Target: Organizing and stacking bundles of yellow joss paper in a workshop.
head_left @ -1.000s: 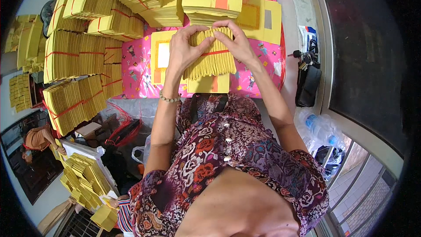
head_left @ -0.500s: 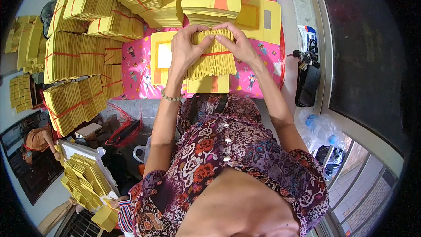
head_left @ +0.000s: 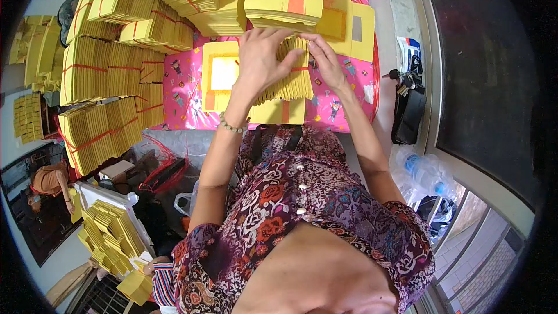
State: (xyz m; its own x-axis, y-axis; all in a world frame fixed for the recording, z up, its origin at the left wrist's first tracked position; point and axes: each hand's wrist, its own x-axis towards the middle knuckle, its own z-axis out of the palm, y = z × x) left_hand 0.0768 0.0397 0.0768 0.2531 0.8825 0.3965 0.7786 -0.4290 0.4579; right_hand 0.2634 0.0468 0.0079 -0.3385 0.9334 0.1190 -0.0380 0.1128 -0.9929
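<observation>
Head view: left hand and right hand, fingers closed on yellow paper bundle above pink-clothed surface, left hand now spread farther across bundle top than before.

Desk under pink cartoon-print cloth. Window with pale frame at right, dark pane, daylight coming from lower right. Black bag and plastic water bottle beside sill. Grey floor lower left.

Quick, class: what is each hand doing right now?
Left hand: closed over the yellow paper bundle.
Right hand: fingers pinching the bundle's top edge.
</observation>
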